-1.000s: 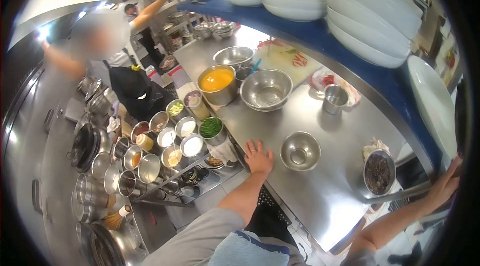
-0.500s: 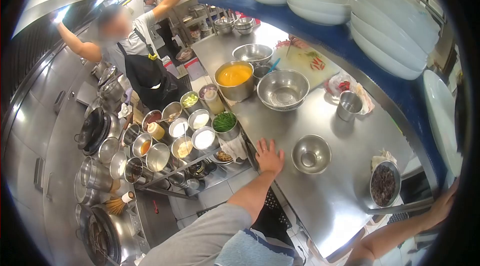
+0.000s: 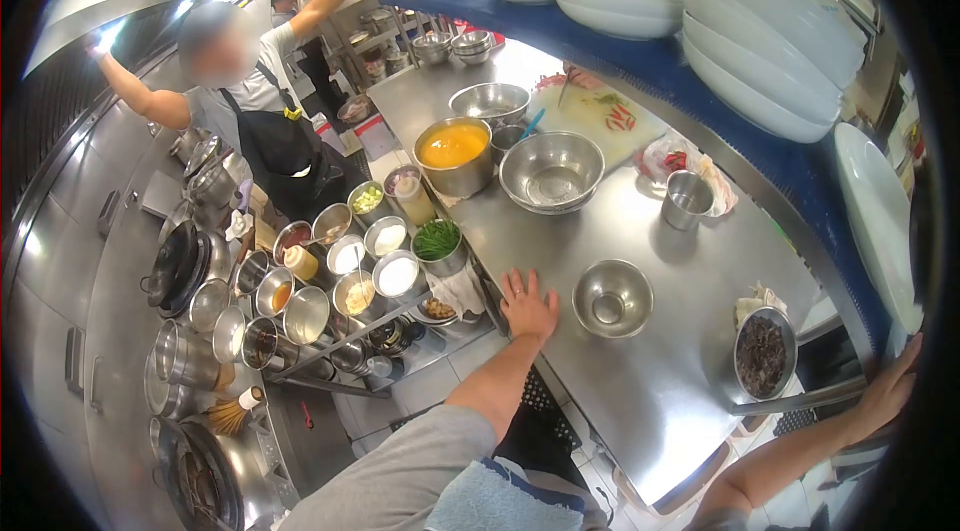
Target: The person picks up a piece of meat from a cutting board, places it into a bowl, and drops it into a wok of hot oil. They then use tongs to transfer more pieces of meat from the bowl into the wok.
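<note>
My left hand (image 3: 527,306) lies flat, fingers spread, on the near edge of the steel counter (image 3: 640,391). An empty small steel bowl (image 3: 612,297) stands just to its right, not touched. My right hand (image 3: 890,386) rests at the counter's far right corner, under the blue shelf (image 3: 700,101), fingers on the edge; whether it grips anything is unclear. A steel bowl of dark food (image 3: 763,353) sits between my two hands, closer to the right one.
A pot of yellow sauce (image 3: 454,153), a large empty bowl (image 3: 552,171), a steel cup (image 3: 687,198) and a cutting board (image 3: 600,116) stand further back. Several ingredient tins (image 3: 385,256) fill the rack at left. A person in a black apron (image 3: 270,146) reaches up. White plates (image 3: 770,61) stack on the shelf.
The view has shifted slightly. My hands stay where they were on the counter. The person in the apron has stepped a little closer, arms still raised.
</note>
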Available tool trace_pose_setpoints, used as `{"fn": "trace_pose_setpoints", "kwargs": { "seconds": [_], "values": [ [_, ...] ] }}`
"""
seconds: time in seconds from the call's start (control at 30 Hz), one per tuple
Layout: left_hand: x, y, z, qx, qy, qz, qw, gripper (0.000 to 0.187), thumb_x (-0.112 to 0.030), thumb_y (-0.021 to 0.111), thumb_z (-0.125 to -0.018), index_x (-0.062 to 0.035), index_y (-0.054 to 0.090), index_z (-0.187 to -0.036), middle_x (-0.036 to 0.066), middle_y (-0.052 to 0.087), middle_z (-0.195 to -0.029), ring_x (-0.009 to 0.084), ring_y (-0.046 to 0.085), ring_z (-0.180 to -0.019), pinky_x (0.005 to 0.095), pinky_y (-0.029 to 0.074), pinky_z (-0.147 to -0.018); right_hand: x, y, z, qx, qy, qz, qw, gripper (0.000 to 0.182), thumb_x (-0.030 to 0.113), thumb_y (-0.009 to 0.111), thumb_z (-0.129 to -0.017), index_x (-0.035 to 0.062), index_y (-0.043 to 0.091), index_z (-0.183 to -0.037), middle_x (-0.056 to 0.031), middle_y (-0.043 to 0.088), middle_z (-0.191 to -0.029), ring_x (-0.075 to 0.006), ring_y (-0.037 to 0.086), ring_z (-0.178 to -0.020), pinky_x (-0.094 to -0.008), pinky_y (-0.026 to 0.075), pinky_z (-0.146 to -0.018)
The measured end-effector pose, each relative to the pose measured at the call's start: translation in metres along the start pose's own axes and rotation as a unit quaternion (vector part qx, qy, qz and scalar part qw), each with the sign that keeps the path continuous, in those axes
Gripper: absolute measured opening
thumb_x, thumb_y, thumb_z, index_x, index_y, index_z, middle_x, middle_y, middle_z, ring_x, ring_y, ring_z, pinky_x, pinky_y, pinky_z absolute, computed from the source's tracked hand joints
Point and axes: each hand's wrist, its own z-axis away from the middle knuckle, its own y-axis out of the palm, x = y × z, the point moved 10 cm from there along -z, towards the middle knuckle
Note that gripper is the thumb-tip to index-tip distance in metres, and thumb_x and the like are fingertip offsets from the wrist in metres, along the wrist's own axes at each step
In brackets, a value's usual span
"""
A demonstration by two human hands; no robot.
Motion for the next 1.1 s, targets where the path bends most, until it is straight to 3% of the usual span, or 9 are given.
{"fn": "trace_pose_setpoints", "kwargs": {
  "seconds": [0.4, 0.5, 0.7, 1.1],
  "values": [
    [0.000, -0.001, 0.000, -0.006, 0.002, 0.007, 1.000, 0.059, -0.040, 0.050, -0.087, -0.0117, 0.041, -0.138, 0.020, 0.026, -0.149, 0.0368, 0.016, -0.140, 0.0553, 0.027, -0.104, 0.003, -0.006, 0.000, -0.038, -0.026, 0.021, 0.999, 0.066, 0.058, 0.047, -0.090, 0.0029, 0.058, -0.124, -0.0190, 0.056, -0.127, -0.0330, 0.054, -0.117, -0.0378, 0.042, -0.101],
    [-0.002, -0.006, 0.001, -0.027, 0.001, -0.007, 1.000, 0.060, -0.039, 0.054, -0.084, -0.0108, 0.044, -0.136, 0.020, 0.029, -0.147, 0.0377, 0.021, -0.138, 0.0501, 0.028, -0.105, 0.002, -0.005, -0.001, -0.033, -0.032, 0.025, 0.999, 0.067, 0.058, 0.048, -0.089, 0.0030, 0.057, -0.126, -0.0185, 0.055, -0.129, -0.0328, 0.053, -0.118, -0.0381, 0.040, -0.103],
    [0.000, 0.002, 0.000, 0.001, 0.001, 0.002, 1.000, 0.060, -0.040, 0.050, -0.086, -0.0120, 0.041, -0.138, 0.021, 0.026, -0.149, 0.0370, 0.015, -0.140, 0.0557, 0.027, -0.104, 0.028, -0.013, 0.008, -0.046, -0.011, 0.021, 0.999, 0.068, 0.058, 0.048, -0.089, 0.0034, 0.054, -0.129, -0.0180, 0.053, -0.131, -0.0322, 0.050, -0.121, -0.0381, 0.037, -0.105],
    [-0.001, 0.003, 0.000, 0.004, 0.002, -0.014, 1.000, 0.057, -0.039, 0.052, -0.086, -0.0121, 0.042, -0.136, 0.020, 0.025, -0.149, 0.0372, 0.016, -0.140, 0.0548, 0.027, -0.104, 0.040, -0.019, 0.007, -0.050, -0.070, -0.024, 0.996, 0.063, 0.050, 0.052, -0.091, -0.0001, 0.052, -0.128, -0.0213, 0.053, -0.130, -0.0338, 0.050, -0.121, -0.0386, 0.037, -0.103]
  ]
}}
